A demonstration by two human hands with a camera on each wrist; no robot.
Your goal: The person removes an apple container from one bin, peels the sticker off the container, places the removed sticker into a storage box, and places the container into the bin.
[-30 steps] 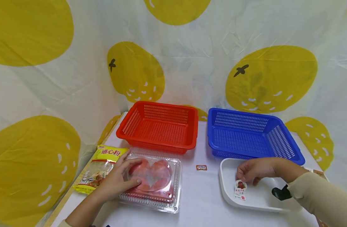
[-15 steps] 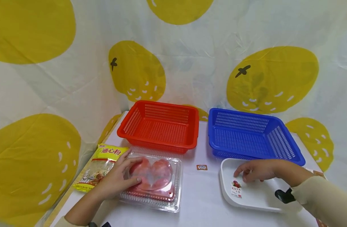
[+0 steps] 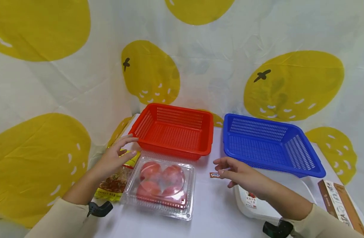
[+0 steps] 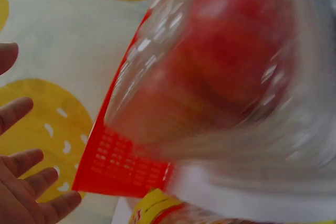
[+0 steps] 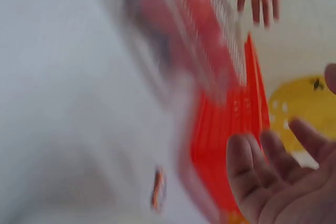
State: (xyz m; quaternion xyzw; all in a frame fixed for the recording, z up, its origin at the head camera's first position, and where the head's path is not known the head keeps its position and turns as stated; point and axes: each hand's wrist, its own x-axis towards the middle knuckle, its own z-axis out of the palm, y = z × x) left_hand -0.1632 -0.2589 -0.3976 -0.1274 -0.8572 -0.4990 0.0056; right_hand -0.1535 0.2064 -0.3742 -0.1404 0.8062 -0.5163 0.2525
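A clear plastic clamshell box [image 3: 159, 186] with several red round fruits inside sits on the table in the head view. My left hand [image 3: 114, 158] hovers up and left of it, above a yellow pasta bag [image 3: 113, 185], fingers spread and holding nothing. The right hand [image 3: 238, 173] is raised with relaxed, bare fingers, over a small orange packet [image 3: 214, 175] and the left part of a white tray [image 3: 299, 188]. In that tray lies a small white card [image 3: 251, 200] printed with red fruit. In the left wrist view the box [image 4: 226, 61] is blurred.
A red basket [image 3: 176, 153] stands behind the clamshell box, and a blue basket [image 3: 309, 170] behind the white tray. At the right table edge lies a brown and white box [image 3: 342, 206]. A fruit-patterned curtain [image 3: 211, 72] hangs behind and on the left.
My left hand has lifted off the clamshell box and moved up and left. The right hand has left the card in the white tray and moved left. The view has shifted slightly.
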